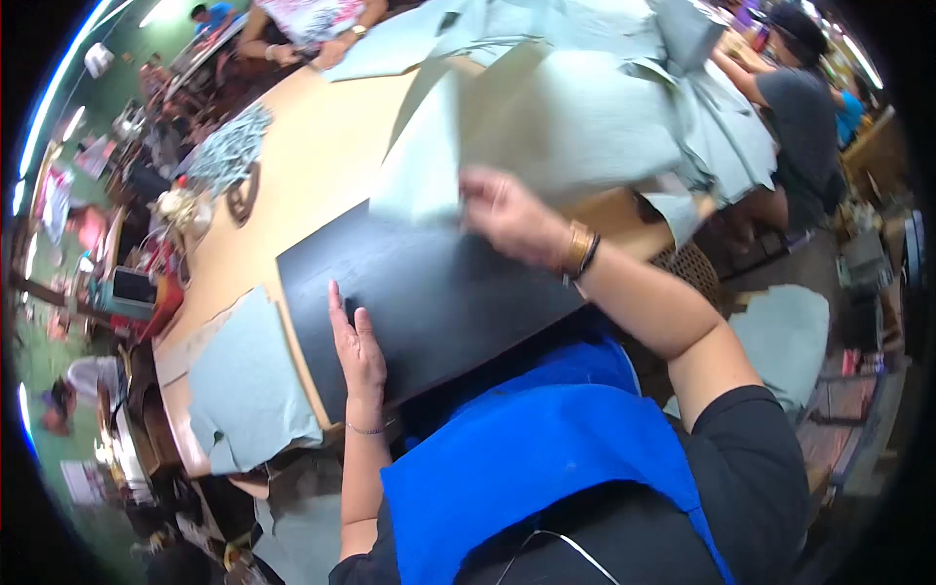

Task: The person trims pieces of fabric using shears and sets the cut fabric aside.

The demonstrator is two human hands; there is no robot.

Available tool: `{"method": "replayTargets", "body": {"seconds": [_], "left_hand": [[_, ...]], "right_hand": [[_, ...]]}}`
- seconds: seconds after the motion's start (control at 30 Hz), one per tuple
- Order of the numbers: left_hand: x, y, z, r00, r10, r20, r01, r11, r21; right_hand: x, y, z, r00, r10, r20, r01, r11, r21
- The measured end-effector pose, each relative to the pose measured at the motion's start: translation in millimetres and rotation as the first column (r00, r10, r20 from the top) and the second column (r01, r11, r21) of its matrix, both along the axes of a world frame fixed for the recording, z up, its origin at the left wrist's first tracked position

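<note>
My right hand (pixel 512 216) is closed on the near edge of a pale grey-green leather sheet (pixel 604 117), which is lifted and blurred by motion. Part of the sheet hangs folded to the left of that hand, above the far edge of a black board (pixel 448 302). Held on edge with its fingers stretched, my left hand (pixel 359 356) is at the left part of the board and grips nothing. Whether it touches the board I cannot tell. Another leather piece (pixel 249 385) lies flat to the left of the board.
More leather (pixel 546 24) is heaped across the far side of the wooden table (pixel 302 146). A bundle of thin grey strips (pixel 229 146) lies at the left edge beside a dark curved object (pixel 244 195). One person (pixel 809 107) works at the right, another at the far side.
</note>
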State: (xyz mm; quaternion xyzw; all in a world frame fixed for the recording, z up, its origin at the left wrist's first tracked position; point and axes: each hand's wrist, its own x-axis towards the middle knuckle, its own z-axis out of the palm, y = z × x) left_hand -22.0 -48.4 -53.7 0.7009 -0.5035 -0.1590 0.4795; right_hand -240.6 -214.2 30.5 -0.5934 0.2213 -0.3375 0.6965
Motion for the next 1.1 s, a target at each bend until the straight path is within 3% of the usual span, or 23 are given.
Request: {"method": "replayTargets", "body": {"seconds": [0.07, 0.13, 0.17, 0.23, 0.3, 0.33, 0.4, 0.5, 0.6, 0.67, 0.7, 0.73, 0.8, 0.87, 0.9, 0.97, 1.03, 1.1], "left_hand": [[7.1, 6.8, 1.8, 0.972, 0.039, -0.230, -0.071, 0.989, -0.132], [11.9, 12.1, 6.6, 0.919, 0.072, -0.388, -0.149, 0.973, -0.173], [11.0, 14.1, 13.4, 0.921, 0.087, -0.379, -0.163, 0.971, -0.175], [26.9, 12.8, 13.5, 0.992, 0.047, -0.114, -0.064, 0.986, -0.151], [30.8, 3.1, 22.4, 0.997, -0.010, 0.074, 0.017, 0.995, -0.095], [27.9, -3.1, 33.2, 0.953, -0.041, 0.300, 0.025, 0.998, 0.057], [19.3, -18.1, 48.7, 0.722, -0.197, 0.663, -0.054, 0.940, 0.338], [3.4, -48.0, 50.8, 0.596, -0.434, 0.675, 0.223, 0.898, 0.380], [-5.5, -72.5, 33.3, 0.595, -0.644, 0.481, 0.429, 0.760, 0.487], [6.1, -88.0, 15.6, 0.660, -0.529, 0.533, 0.322, 0.841, 0.436], [17.5, -90.9, 10.8, 0.691, -0.459, 0.559, 0.248, 0.876, 0.413], [29.7, -93.9, 11.0, 0.750, -0.326, 0.575, 0.068, 0.904, 0.422], [50.7, -95.1, 11.1, 0.787, -0.048, 0.616, -0.277, 0.864, 0.420], [56.9, -83.5, 6.2, 0.821, 0.076, 0.565, -0.388, 0.801, 0.456], [57.8, -81.6, 6.6, 0.834, 0.130, 0.536, -0.425, 0.772, 0.473], [41.8, -59.0, 20.3, 0.938, 0.041, 0.345, -0.229, 0.820, 0.524], [31.3, -33.1, 33.3, 0.986, -0.005, 0.164, -0.074, 0.878, 0.472], [54.9, -10.1, 40.5, 0.944, 0.121, 0.308, -0.260, 0.848, 0.462]], "right_hand": [[4.9, 32.2, -22.4, 0.953, 0.300, 0.045, -0.301, 0.953, 0.037], [-2.0, 55.7, -46.9, 0.958, 0.286, -0.006, -0.286, 0.958, -0.032], [-10.1, 63.0, -59.6, 0.965, 0.253, -0.071, -0.259, 0.961, -0.094], [-31.8, 75.3, -69.7, 0.965, 0.185, -0.186, -0.216, 0.962, -0.166], [-51.7, 86.2, -68.7, 0.971, 0.172, -0.168, -0.186, 0.980, -0.073], [-57.6, 89.2, -68.3, 0.975, 0.160, -0.155, -0.168, 0.985, -0.043], [-62.2, 91.8, -69.0, 0.983, 0.131, -0.125, -0.130, 0.991, 0.014], [-62.8, 92.0, -68.8, 0.984, 0.120, -0.134, -0.121, 0.993, 0.001], [-64.5, 86.4, -67.9, 0.965, 0.112, -0.238, -0.144, 0.982, -0.121], [-65.2, 82.3, -65.8, 0.950, 0.075, -0.302, -0.149, 0.962, -0.230], [-67.3, 78.7, -67.8, 0.963, -0.016, -0.267, -0.061, 0.958, -0.280], [-70.8, 73.8, -72.4, 0.968, -0.105, -0.228, 0.027, 0.947, -0.321], [-75.8, 62.6, -84.9, 0.965, -0.256, 0.048, 0.259, 0.963, -0.077], [-78.0, 50.1, -92.6, 0.875, -0.483, 0.036, 0.484, 0.874, -0.042], [-78.6, 49.2, -94.7, 0.877, -0.477, 0.053, 0.478, 0.878, -0.006], [-82.0, 49.5, -95.3, 0.874, -0.478, 0.080, 0.474, 0.878, 0.066], [-79.4, 50.4, -94.4, 0.883, -0.465, 0.063, 0.466, 0.885, 0.000], [-76.1, 51.0, -95.5, 0.891, -0.450, 0.060, 0.452, 0.891, -0.036]]}}
